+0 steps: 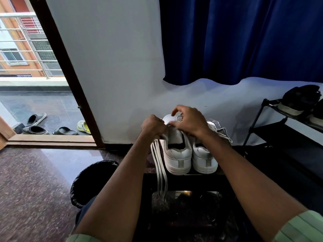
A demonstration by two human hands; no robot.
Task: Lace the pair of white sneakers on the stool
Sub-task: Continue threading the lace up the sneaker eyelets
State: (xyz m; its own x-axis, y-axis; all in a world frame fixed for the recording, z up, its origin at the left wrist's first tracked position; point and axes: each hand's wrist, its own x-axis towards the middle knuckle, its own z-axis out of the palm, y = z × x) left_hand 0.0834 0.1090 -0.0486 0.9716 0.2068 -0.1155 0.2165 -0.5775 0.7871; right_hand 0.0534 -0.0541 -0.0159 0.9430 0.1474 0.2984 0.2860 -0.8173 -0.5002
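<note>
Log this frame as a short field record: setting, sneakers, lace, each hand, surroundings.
setting: indoors by an open doorway, dark stool against a white wall
sneakers: left sneaker and right sneaker side by side, heels toward camera
lace: white lace hanging off the left sneaker's side
left hand: grips the lace
right hand: fingers at the left sneaker's tongue
surroundings: shoe rack, sandals

A home's entryway — a wooden door frame [70, 81] opens onto a balcony with steel railing [26, 41], where slippers [35, 130] lie by the threshold. Indoors, a black shoe rack [272, 119], blue curtain [244, 37] and polished stone floor [35, 180].
</note>
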